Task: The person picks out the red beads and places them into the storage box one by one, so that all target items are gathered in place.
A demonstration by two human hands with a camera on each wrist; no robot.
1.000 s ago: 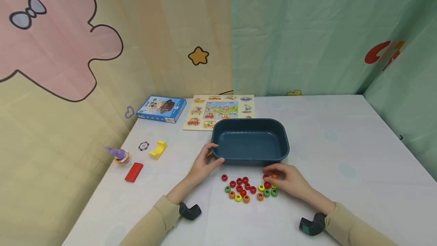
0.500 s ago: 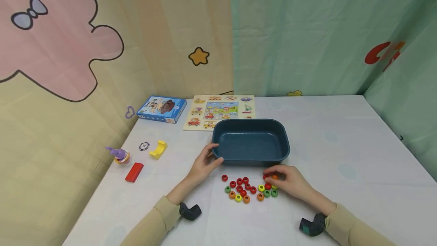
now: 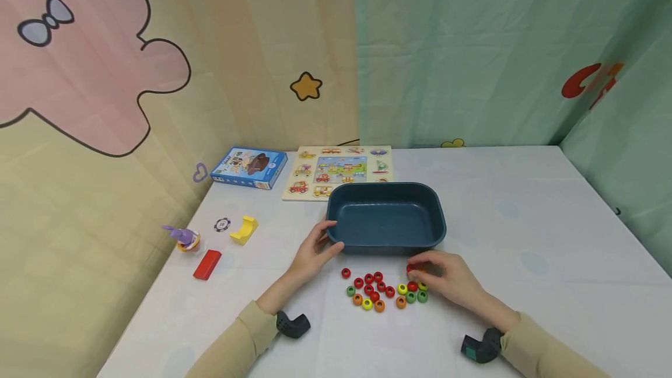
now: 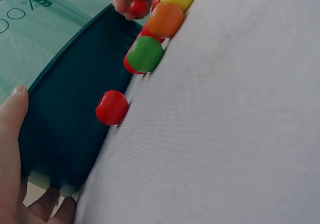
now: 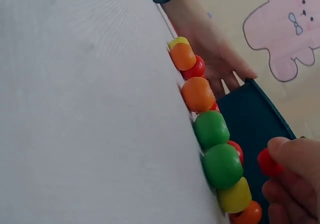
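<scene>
My left hand (image 3: 312, 255) grips the left side of a dark blue plastic basin (image 3: 385, 220), thumb at the rim and the other fingers round its corner. Between thumb and fingertips, my right hand (image 3: 448, 276) pinches a red bead (image 5: 270, 162), held above the table just in front of the basin's near wall. Below and left of that hand lie loose round beads on the white cloth: several red, plus green beads (image 5: 222, 166), orange beads (image 5: 197, 94) and yellow beads (image 3: 367, 304). The fingers partly hide the beads at the right end. Nothing lies inside the basin.
Behind the basin lies a wooden picture puzzle board (image 3: 294, 191), with a blue box (image 3: 248, 168) beside it. At left are a yellow curved block (image 3: 244, 230), a poker chip (image 3: 222, 224), a red block (image 3: 207, 265) and a purple figurine (image 3: 184, 238).
My right hand has risen slightly and shifted a little to the right, lifting the red bead from among the others. The left hand and the basin stay put.
</scene>
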